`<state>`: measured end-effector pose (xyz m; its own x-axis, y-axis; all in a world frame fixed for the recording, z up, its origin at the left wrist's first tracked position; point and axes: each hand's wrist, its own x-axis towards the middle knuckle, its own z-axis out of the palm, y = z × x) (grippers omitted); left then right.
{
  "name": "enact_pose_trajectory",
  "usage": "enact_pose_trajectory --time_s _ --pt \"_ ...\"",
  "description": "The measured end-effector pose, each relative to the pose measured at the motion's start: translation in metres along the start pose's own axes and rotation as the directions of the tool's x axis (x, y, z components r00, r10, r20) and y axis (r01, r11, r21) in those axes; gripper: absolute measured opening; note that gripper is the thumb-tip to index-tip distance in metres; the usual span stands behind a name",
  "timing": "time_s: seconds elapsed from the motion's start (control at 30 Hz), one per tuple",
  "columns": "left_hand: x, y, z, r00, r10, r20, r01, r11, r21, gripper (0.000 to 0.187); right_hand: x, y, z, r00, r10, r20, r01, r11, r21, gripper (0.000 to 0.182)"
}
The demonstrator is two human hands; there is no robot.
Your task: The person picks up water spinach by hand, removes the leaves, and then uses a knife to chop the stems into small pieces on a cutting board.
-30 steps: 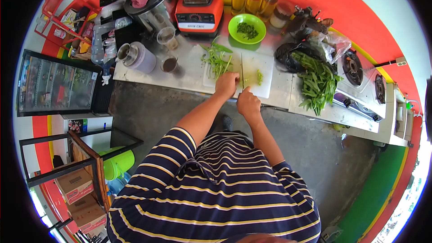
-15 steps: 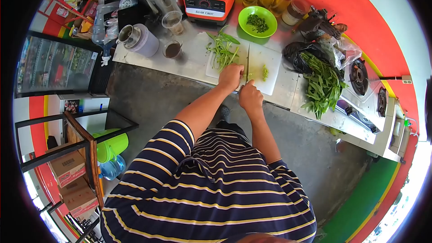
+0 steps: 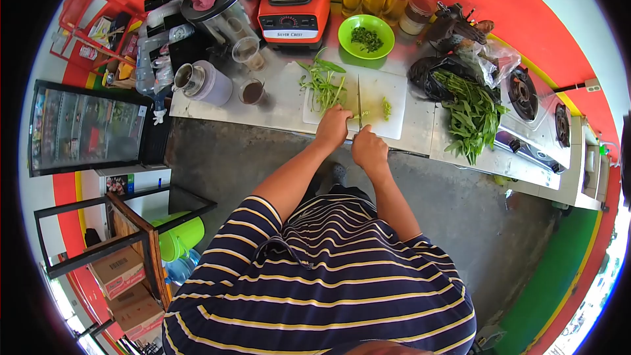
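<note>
Where the knife [image 3: 359, 102] points: 12 o'clock, mid-board [image 3: 378, 82], handle clenched in the right hand [image 3: 370, 148].
Cut: pieces [image 3: 386, 109] at 3 o'clock; chopped greens [image 3: 366, 39] in the bowl [image 3: 368, 54], 12 o'clock.
Uncut: stems [image 3: 324, 91] at 9 o'clock, left hand [image 3: 333, 125] apparently grasping some; leafy bunch [image 3: 470, 119], 3 o'clock.

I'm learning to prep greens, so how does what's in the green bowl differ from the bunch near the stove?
The chopped greens are in small bits, while the leafy bunch has long, whole-looking leaves.
The chopped greens form a small heap; the leafy bunch spreads much wider.
The chopped greens sit inside a bowl, but the leafy bunch lies against a black bag.
Both are green, and neither hand touches them.
</note>
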<state>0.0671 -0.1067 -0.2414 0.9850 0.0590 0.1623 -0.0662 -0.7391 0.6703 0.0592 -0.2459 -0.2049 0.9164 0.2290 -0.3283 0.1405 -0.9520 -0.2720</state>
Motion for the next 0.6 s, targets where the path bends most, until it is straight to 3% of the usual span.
enact_pose_trajectory --time_s 0.6 --pt "0.007 -0.007 -0.007 0.977 -0.189 0.104 0.197 0.977 -0.080 0.008 0.006 -0.005 -0.003 0.999 -0.036 0.006 0.036 0.997 -0.068 0.027"
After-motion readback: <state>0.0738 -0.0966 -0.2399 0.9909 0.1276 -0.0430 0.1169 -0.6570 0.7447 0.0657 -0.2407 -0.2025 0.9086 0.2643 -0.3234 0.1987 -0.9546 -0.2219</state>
